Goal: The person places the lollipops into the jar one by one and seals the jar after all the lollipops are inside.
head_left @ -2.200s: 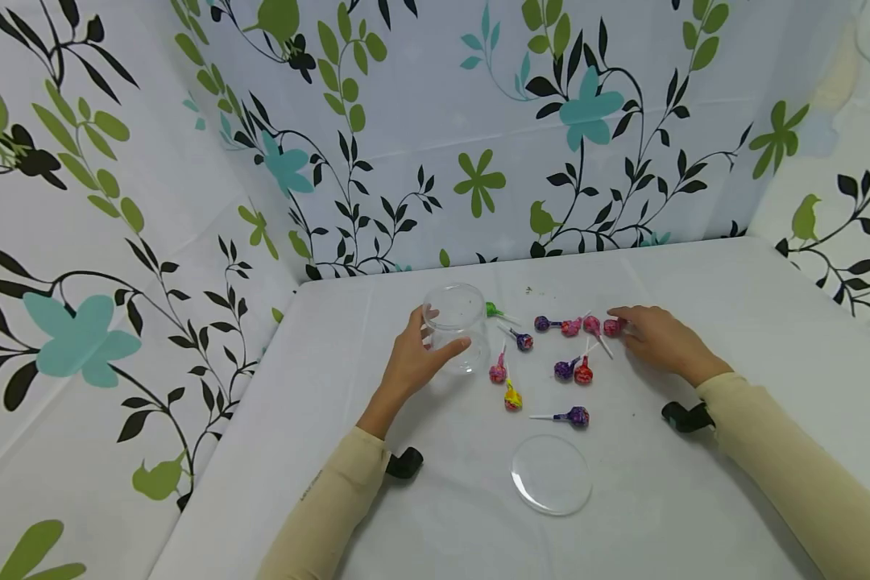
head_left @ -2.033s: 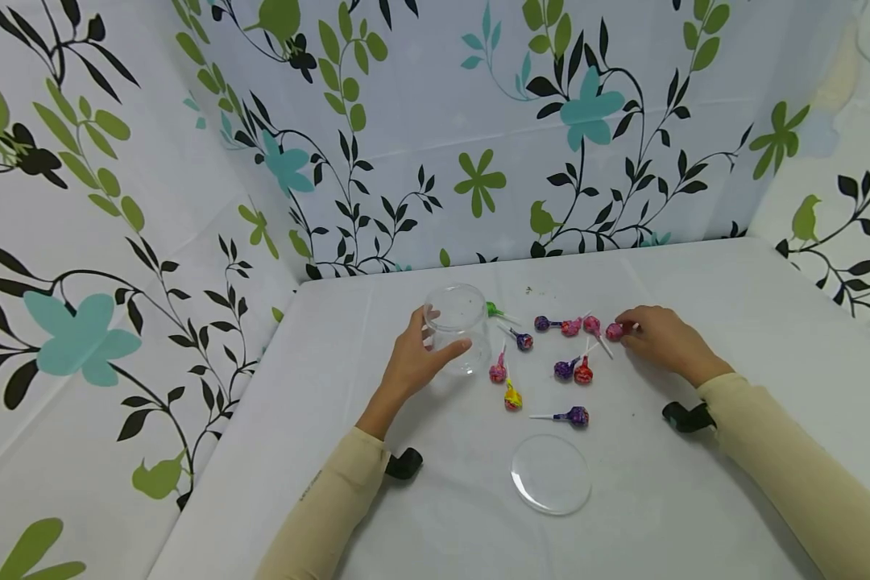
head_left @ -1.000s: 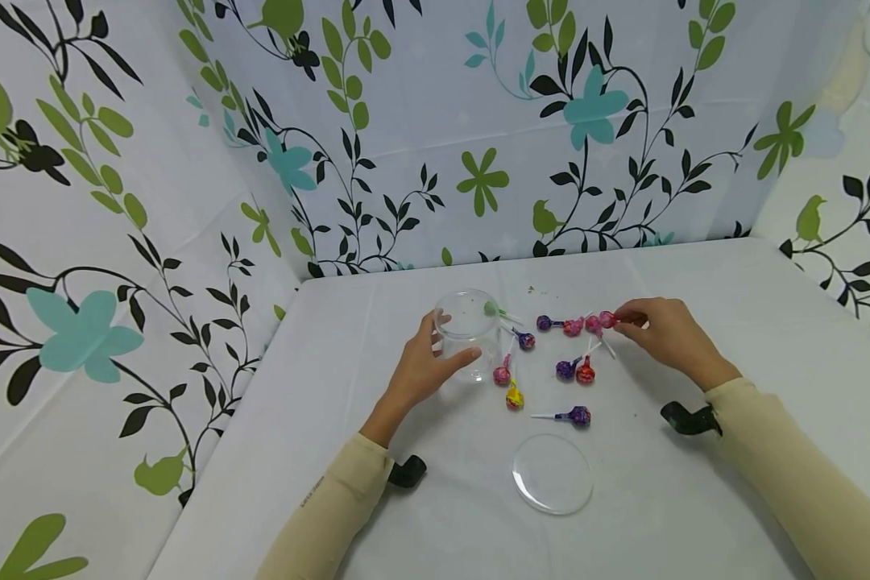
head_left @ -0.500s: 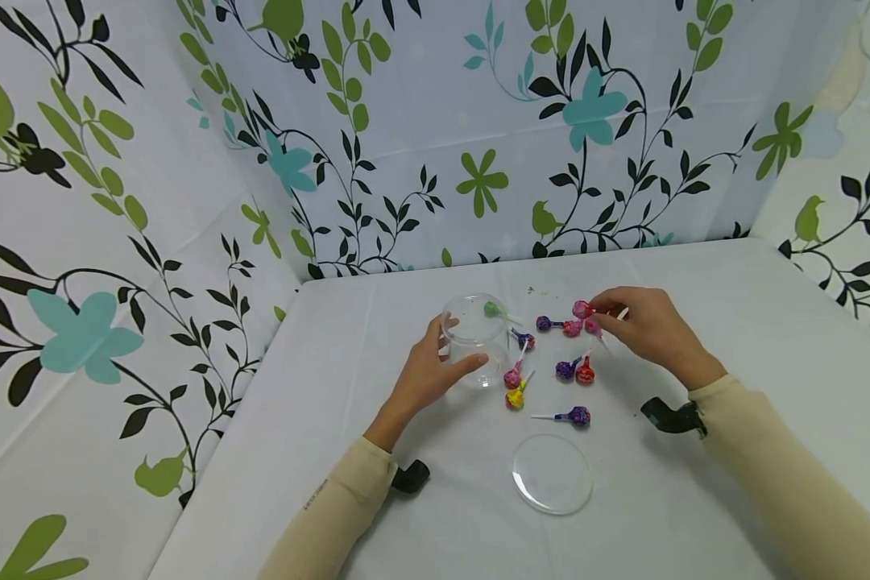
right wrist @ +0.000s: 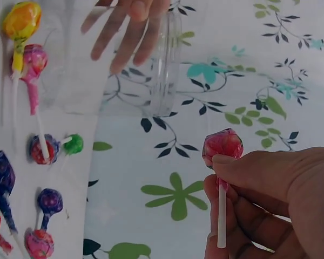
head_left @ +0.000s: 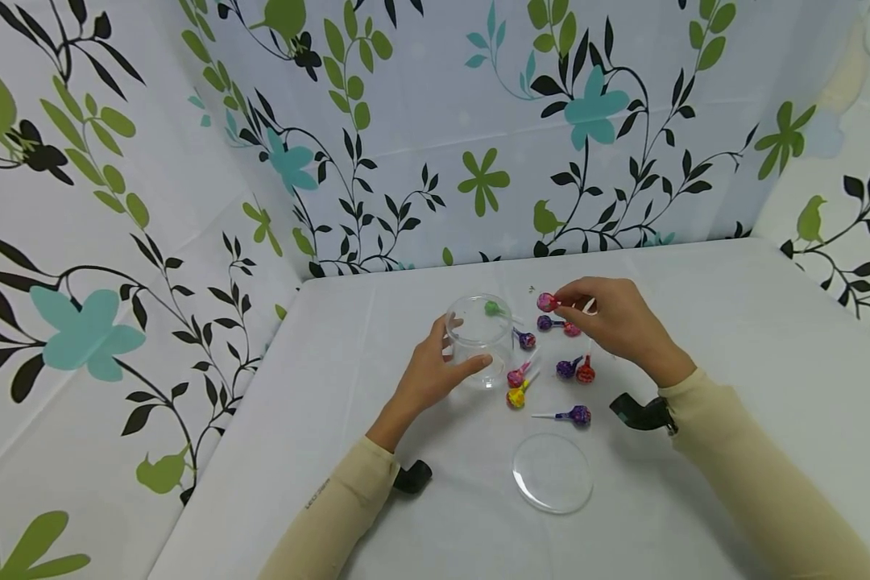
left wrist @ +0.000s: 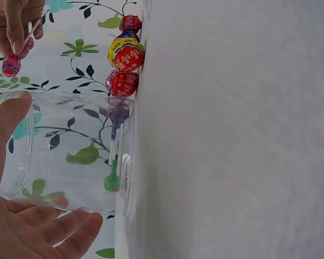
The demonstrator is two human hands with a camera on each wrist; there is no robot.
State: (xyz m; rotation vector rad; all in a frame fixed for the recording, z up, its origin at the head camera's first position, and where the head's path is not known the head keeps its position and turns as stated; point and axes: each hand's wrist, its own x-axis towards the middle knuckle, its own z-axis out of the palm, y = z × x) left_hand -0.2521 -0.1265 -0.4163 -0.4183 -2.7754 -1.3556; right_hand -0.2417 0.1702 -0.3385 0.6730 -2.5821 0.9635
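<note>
Yellow lollipop (head_left: pixel 515 397) near clear jar (head_left: pixel 481 342), white wrapper lettering (left wrist: pixel 129 57) illegible

Jar (head_left: pixel 491 341): clear, see-through, round body, raised rim circling wide mouth. Standing upright on table (head_left: pixel 435 532), mouth facing up, held round its side. Lollipop (right wrist: pixel 222 145): round head in pink-and-red wrapper, gathered at neck, straight white stick. Pinched just below head, up in air above table, roughly sideways, head toward jar, near but not touching.
</note>
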